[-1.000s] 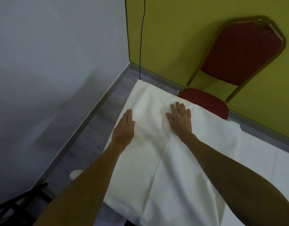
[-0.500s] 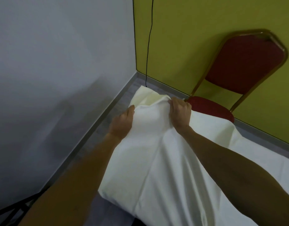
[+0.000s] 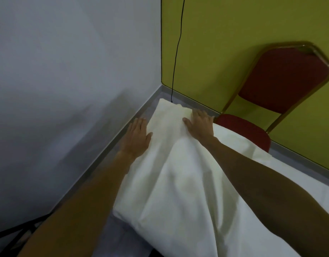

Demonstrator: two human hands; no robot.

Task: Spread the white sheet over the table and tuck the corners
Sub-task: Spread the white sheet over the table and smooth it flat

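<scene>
The left hand point(image 3: 137, 136) is lying open and flat, fingers straight and together, pressing against the left side of the white sheet point(image 3: 178, 182) near its far corner; the palm is facing down and inward along the cloth's edge, and nothing is being gripped in it. The right hand point(image 3: 199, 125) is resting on top of the same far end, fingers curling forward over the cloth where it bunches; whether those fingers are pinching a fold or only pushing down on it, the view is not showing clearly. Between the two hands the sheet is rising in a soft hump and running to a pale corner that is pointing toward the junction of the walls; from there it is draping back toward the camera in long loose folds, covering the table, whose surface is staying hidden under it, and hanging over the near left edge. Both bare forearms are reaching in from the bottom of the view, the right one lying across the cloth. Just beyond the right hand a red chair point(image 3: 282, 86) with a gold frame is standing against the yellow-green wall point(image 3: 234, 34), its seat touching or nearly touching the sheet; a thin black cable point(image 3: 176, 52) is hanging down that wall to the corner; a grey wall point(image 3: 67, 71) is filling the left side.
</scene>
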